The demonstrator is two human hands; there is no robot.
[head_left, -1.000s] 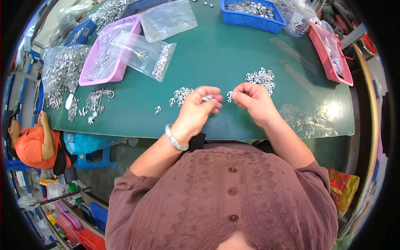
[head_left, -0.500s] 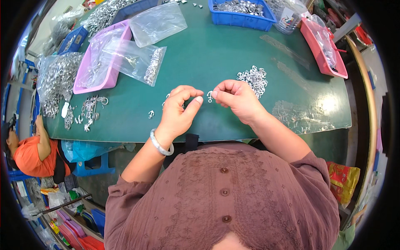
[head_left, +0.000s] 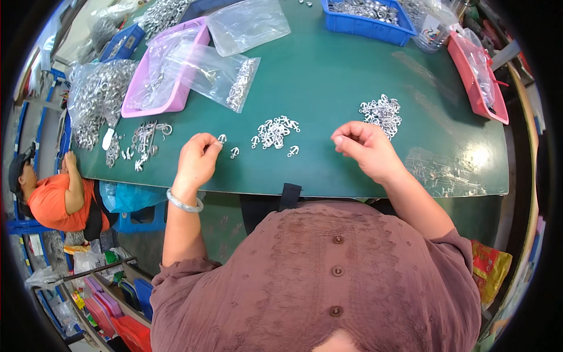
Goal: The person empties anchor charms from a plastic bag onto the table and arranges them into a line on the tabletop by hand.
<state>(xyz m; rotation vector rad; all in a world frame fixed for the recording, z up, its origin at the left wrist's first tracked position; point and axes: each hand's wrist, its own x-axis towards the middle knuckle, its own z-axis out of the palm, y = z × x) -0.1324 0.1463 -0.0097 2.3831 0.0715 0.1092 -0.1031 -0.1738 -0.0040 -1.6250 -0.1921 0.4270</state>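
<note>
My left hand (head_left: pixel 197 161), a pale bangle (head_left: pixel 185 201) on its wrist, pinches a small silver anchor charm (head_left: pixel 222 139) at the fingertips. Close by on the green table lies a single anchor charm (head_left: pixel 234 153). Between my hands sits a loose pile of anchor charms (head_left: pixel 273 132), with another charm (head_left: pixel 293 151) apart from it on the near side. My right hand (head_left: pixel 368 151) is closed, thumb against curled fingers; whether anything is in them I cannot make out. Just beyond it is a second, denser heap of anchor charms (head_left: pixel 381 116).
On the left are a pink tray (head_left: pixel 173 104) with plastic bags, a clear bag of metal rings (head_left: pixel 99 100) and small metal parts (head_left: pixel 143 141). A blue bin (head_left: pixel 369 24) and red tray (head_left: pixel 478 97) stand at the far right. A person in orange (head_left: pixel 58 196) sits left.
My hands have drawn apart, the left going left with a charm at its fingertips, uncovering the middle pile. The right hand no longer shows the charm it held. The whole view has shifted slightly.
</note>
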